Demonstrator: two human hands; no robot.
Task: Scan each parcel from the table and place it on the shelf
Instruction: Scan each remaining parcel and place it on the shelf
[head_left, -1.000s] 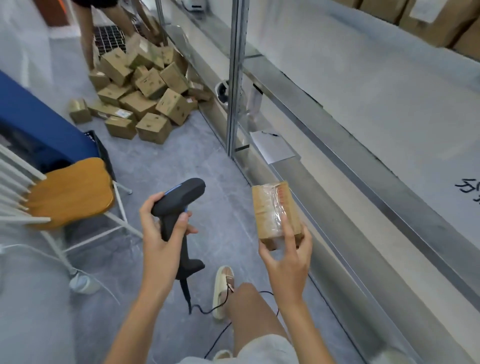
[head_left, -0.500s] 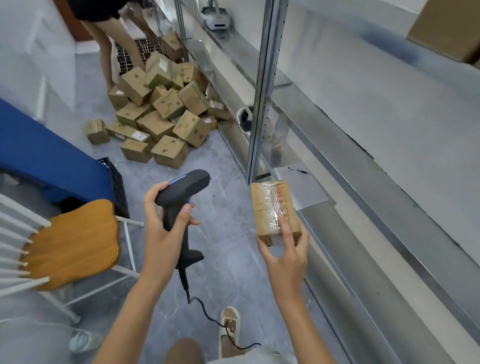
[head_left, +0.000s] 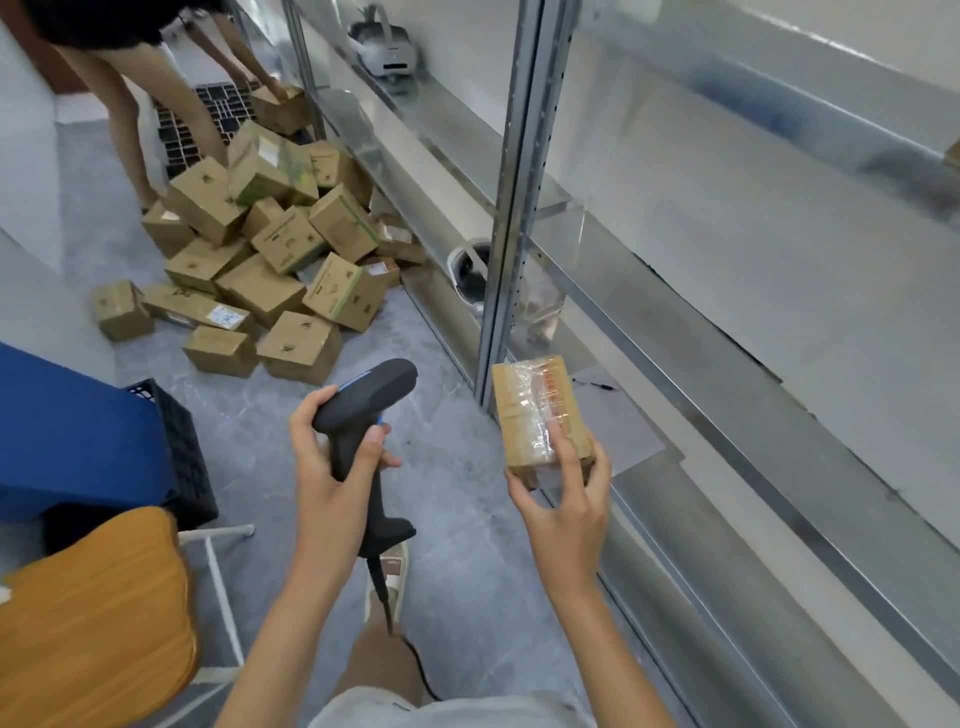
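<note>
My right hand (head_left: 563, 506) holds a small brown parcel (head_left: 535, 410) wrapped in clear tape, upright, fingers on its lower end. It hovers just in front of the metal shelf (head_left: 727, 415), beside the shelf's upright post (head_left: 506, 218). My left hand (head_left: 332, 467) grips a black corded barcode scanner (head_left: 363, 415) by its handle, the scanner head pointing right toward the parcel, a short gap between them. The table shows only as a blue-covered edge (head_left: 62, 431) at the left.
A heap of several cardboard boxes (head_left: 270, 260) lies on the grey floor ahead. Another person (head_left: 119, 78) bends over it at the far end. A black crate (head_left: 182, 457) and a chair with an orange seat (head_left: 93, 623) stand at my left.
The view has tilted up and drawn nearer to the shelf post. Both hands keep their grip; parcel and scanner stay about the same distance apart. The chair has slid toward the lower left.
</note>
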